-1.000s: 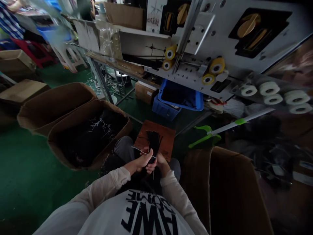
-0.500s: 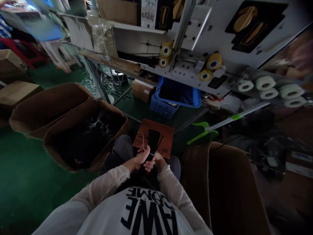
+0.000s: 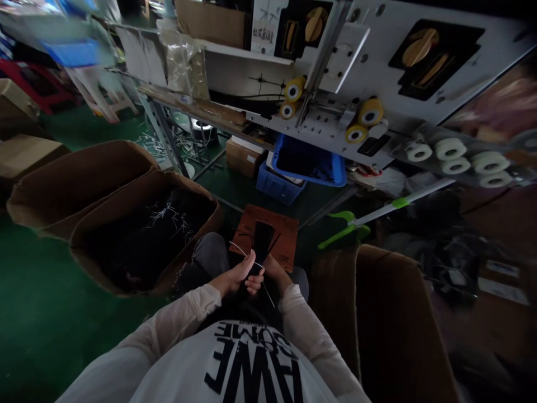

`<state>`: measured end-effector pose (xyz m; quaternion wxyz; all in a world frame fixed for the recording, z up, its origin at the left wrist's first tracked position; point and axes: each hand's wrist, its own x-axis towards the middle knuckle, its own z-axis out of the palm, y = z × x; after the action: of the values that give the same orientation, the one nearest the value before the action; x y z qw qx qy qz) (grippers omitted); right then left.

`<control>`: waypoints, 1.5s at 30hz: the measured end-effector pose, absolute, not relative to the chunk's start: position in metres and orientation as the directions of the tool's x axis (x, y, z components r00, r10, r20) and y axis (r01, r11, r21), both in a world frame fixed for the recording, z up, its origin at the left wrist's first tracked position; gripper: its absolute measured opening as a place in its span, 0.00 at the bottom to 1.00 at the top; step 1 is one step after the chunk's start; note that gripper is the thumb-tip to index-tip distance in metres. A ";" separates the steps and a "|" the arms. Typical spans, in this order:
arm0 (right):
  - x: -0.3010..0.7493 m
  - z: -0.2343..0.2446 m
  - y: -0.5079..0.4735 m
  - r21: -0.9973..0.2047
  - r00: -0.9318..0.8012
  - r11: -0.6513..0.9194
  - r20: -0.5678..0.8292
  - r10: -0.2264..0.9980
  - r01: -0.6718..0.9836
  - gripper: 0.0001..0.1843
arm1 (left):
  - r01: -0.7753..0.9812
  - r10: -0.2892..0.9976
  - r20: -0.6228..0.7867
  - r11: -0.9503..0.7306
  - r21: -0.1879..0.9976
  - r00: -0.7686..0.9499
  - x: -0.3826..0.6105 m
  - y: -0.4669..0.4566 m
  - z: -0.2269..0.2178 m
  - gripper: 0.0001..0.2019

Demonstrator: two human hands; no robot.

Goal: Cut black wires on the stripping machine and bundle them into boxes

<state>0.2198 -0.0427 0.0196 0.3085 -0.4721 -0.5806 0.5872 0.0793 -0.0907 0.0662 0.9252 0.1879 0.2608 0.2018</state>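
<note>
Black strands in a tight bundle (image 3: 263,245) rise from my hands (image 3: 255,274), which are together and clamped around them, with a thin white wire (image 3: 240,249) looped across the bundle. I hold it all above my lap, over a reddish-brown wooden board (image 3: 282,229), while a cardboard box (image 3: 184,193) of black and white wires stands to my left.

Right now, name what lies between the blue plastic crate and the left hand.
In the head view, a brown wooden board lies between the blue plastic crate and the left hand, with a black bundle against it.
</note>
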 end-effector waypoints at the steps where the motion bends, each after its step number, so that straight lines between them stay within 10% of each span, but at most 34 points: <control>1: 0.230 0.023 -0.044 -0.970 -0.381 -0.125 -0.199 0.903 0.209 0.11 | -0.252 0.483 -0.427 0.834 0.491 0.764 0.079 -0.091 0.064 0.31; 8: 0.280 0.067 -0.077 -0.924 -0.539 0.160 -0.057 0.840 0.347 0.10 | -0.066 0.563 -0.552 0.734 0.676 0.615 0.091 -0.096 0.038 0.21; 18: 0.246 0.057 -0.077 -0.977 -0.472 0.051 -0.053 0.880 0.205 0.14 | 0.355 0.719 -0.534 0.405 0.842 0.445 0.089 -0.088 0.044 0.17; 26: 0.237 0.051 -0.068 -0.930 -0.436 0.020 -0.152 0.887 0.366 0.16 | 0.725 0.894 -0.302 -0.037 0.688 0.332 0.038 -0.081 0.088 0.10; 37: 0.225 0.044 -0.061 -0.910 -0.379 0.080 -0.088 0.921 0.407 0.07 | 0.736 0.913 0.004 -0.331 0.590 0.408 0.059 -0.075 0.080 0.15; 45: 0.229 0.046 -0.055 -0.949 -0.418 -0.121 -0.240 0.876 0.291 0.10 | 0.575 0.972 0.208 -0.230 0.785 0.106 0.060 -0.103 0.059 0.34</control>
<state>0.2288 -0.0550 0.0462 0.2533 -0.4764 -0.6126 0.5776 0.0600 -0.1028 0.0588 0.2703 0.6928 0.5583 0.3678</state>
